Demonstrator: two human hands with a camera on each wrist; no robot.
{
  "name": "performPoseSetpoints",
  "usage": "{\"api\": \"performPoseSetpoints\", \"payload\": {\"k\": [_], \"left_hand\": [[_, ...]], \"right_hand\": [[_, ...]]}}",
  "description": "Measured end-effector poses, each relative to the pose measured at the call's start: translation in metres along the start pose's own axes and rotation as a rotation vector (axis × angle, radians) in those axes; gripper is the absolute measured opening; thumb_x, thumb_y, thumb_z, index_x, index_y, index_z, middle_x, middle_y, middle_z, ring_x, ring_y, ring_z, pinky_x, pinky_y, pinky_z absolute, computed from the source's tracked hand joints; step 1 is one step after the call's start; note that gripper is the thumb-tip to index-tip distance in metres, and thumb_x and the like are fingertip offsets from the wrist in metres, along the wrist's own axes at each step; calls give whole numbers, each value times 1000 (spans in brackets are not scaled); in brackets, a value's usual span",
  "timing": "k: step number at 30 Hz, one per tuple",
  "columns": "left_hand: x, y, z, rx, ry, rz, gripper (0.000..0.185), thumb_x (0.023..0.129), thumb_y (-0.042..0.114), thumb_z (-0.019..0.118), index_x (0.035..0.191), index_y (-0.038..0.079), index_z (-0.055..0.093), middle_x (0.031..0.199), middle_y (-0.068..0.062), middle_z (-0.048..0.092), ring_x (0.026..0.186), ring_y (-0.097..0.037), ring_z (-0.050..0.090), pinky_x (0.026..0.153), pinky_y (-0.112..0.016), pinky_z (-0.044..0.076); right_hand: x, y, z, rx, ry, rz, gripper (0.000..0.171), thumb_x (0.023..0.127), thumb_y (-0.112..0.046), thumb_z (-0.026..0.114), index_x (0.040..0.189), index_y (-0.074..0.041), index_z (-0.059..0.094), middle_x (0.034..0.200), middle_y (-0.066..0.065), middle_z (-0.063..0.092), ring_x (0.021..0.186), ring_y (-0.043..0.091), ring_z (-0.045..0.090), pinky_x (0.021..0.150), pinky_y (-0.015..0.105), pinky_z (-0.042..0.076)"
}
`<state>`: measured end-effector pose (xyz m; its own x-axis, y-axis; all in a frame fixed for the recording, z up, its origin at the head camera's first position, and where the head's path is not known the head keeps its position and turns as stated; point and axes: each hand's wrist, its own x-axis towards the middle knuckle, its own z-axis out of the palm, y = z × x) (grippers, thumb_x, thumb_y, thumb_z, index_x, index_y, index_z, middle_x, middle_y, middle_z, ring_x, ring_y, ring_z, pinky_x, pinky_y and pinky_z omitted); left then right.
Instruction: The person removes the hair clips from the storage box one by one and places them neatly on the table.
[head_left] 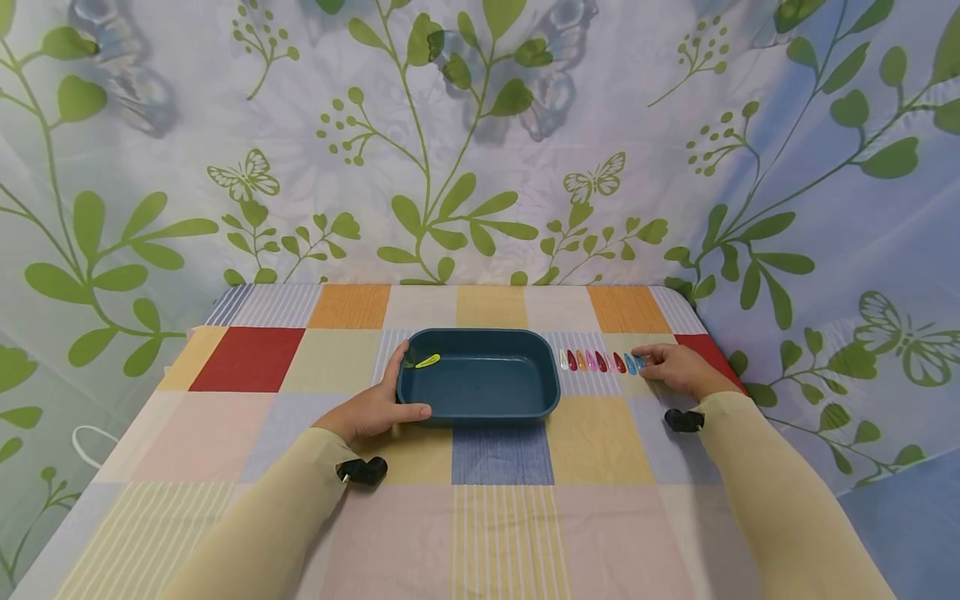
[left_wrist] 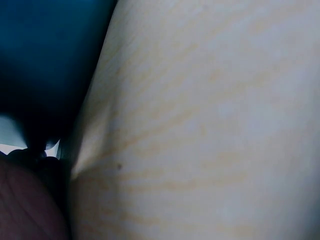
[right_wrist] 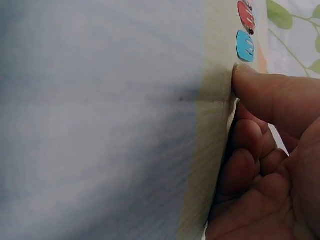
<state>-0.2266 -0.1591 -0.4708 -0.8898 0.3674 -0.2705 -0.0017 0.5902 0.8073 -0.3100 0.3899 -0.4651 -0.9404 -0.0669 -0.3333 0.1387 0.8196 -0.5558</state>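
Note:
My left hand (head_left: 375, 408) holds a dark blue rectangular basin (head_left: 480, 416) by its left end, thumb at the front rim and fingers along the side. Inside it, near the left wall, lies a yellow-green snap hair clip (head_left: 428, 361). To the right of the basin runs a row of colourful hair clips (head_left: 602, 360). At the row's right end my right hand (head_left: 678, 370) pinches the last blue hair clip (head_left: 641, 363), mostly hidden by the fingertips. In the right wrist view another blue hair clip (right_wrist: 245, 46) lies just beyond the thumb tip.
A patchwork-checked cloth (head_left: 502, 542) covers the table. Behind it hangs a leaf-patterned curtain (head_left: 480, 150), which also closes in the right side. A white cable (head_left: 90, 446) loops at the table's left edge.

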Motion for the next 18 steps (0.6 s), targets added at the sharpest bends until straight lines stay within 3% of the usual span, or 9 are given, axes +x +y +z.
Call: {"api": "performPoseSetpoints", "payload": {"k": [11,18], "left_hand": [[0,0,-1,1,-2,5,127,87,59,79,165,40,-19,173,-27,13,145,-52,44,118,-68,34],[0,-2,1,-5,-7,12,126,88,59,79,165,41,-19,174,-25,11,148,-51,41,119,-68,33]], "right_hand": [[-1,5,0,12,8,-87,57,99,-18,69,150,1,53,95,5,55,86,21,50,67,28,41],[-4,6,-4,42,-14,-75,60,100,-23,69,152,0,50,101,7,59,91,20,52,72,28,44]]}}
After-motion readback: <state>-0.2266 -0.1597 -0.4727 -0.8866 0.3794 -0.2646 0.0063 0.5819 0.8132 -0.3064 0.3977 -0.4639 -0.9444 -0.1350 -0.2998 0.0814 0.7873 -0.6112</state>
